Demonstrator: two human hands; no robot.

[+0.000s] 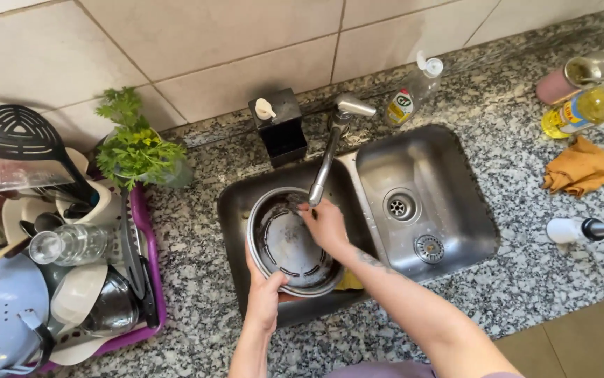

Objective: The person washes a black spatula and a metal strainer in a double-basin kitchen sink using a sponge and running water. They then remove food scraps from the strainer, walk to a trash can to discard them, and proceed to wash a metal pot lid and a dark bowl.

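Observation:
A round metal pan with a dark, slotted inside is tilted over the left basin of a steel double sink. My left hand grips the pan's near rim from below. My right hand presses on the pan's inner surface at its upper right, just under the tip of the faucet spout. Something yellow, perhaps a sponge, lies in the basin beneath my right forearm.
A black soap dispenser and a dish soap bottle stand behind the sink. At left, a purple drying rack holds a colander, bowls, a glass and utensils, next to green herbs. At right lie an orange cloth, an oil bottle and a small white bottle.

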